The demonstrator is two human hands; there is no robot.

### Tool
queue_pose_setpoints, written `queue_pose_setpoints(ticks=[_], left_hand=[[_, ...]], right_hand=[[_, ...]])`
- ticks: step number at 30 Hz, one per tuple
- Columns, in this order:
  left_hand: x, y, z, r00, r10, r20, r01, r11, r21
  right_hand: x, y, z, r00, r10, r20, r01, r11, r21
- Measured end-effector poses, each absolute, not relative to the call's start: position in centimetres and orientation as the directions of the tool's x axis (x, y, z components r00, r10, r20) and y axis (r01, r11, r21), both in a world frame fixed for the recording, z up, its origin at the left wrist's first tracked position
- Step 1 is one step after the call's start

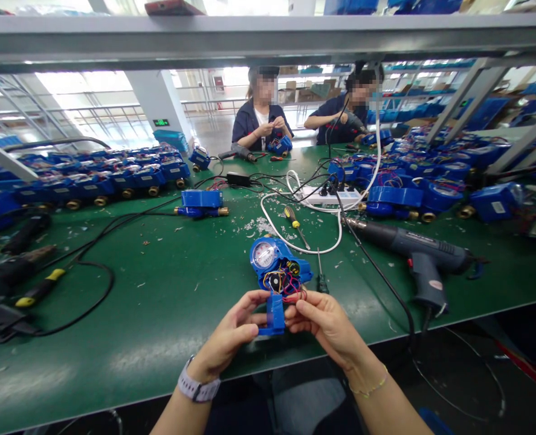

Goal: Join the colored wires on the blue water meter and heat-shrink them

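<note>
Near the front edge of the bench, my left hand (237, 331) grips a blue plastic bracket-like part (274, 315) between thumb and fingers. My right hand (318, 317) is closed in a pinch around red wires (295, 296), close beside that part. The wires run to an opened blue water meter (264, 255) lying just beyond both hands. A round dial shows on its left, and its housing exposes red, yellow and black wiring. Right of the meter lies a dark-handled screwdriver (322, 283); farther back is a yellow-and-black screwdriver (290, 215).
A heat gun (424, 257) lies on the right, its cable crossing the green bench (159, 314). Another heat gun (5, 275) is at left. Many blue meters (90, 184) line both sides. A white power strip (335, 196) sits mid-bench; two co-workers (261, 118) work opposite.
</note>
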State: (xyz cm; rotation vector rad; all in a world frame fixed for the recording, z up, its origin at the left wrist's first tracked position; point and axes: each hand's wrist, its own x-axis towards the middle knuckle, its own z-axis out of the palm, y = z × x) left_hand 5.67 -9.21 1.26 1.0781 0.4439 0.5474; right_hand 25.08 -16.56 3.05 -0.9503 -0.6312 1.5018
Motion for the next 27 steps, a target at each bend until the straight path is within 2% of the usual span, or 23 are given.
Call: queue_pose_setpoints(ticks=[6, 10, 14, 19, 23, 27], left_hand=[[5.9, -9.5, 1.0, 0.799, 0.599, -0.051, -0.241, 0.397, 0.886], [6.0, -10.0, 1.0, 0.813, 0.579, -0.061, -0.199, 0.375, 0.905], [5.8, -10.6, 1.5, 0.769, 0.628, -0.119, -0.013, 0.201, 0.98], [5.5, -10.5, 1.5, 0.735, 0.675, -0.06, 0.116, -0.038, 0.993], [5.4, -9.9, 1.1, 0.754, 0.656, -0.037, 0.112, -0.073, 0.991], [5.2, -9.7, 1.0, 0.75, 0.66, -0.039, 0.105, -0.061, 0.993]], right_hand=[[23.7, -16.8, 2.7, 0.138, 0.977, -0.163, -0.512, -0.071, -0.856], [22.7, -17.4, 2.3, 0.183, 0.978, -0.104, -0.39, -0.025, -0.92], [22.3, -17.8, 1.9, 0.2, 0.974, -0.105, -0.32, -0.036, -0.947], [22.7, -18.0, 1.3, 0.272, 0.949, -0.157, -0.346, -0.055, -0.937], [23.0, -18.0, 1.2, 0.347, 0.916, -0.201, -0.362, -0.067, -0.93], [22.9, -18.1, 1.5, 0.351, 0.917, -0.191, -0.378, -0.048, -0.925]])
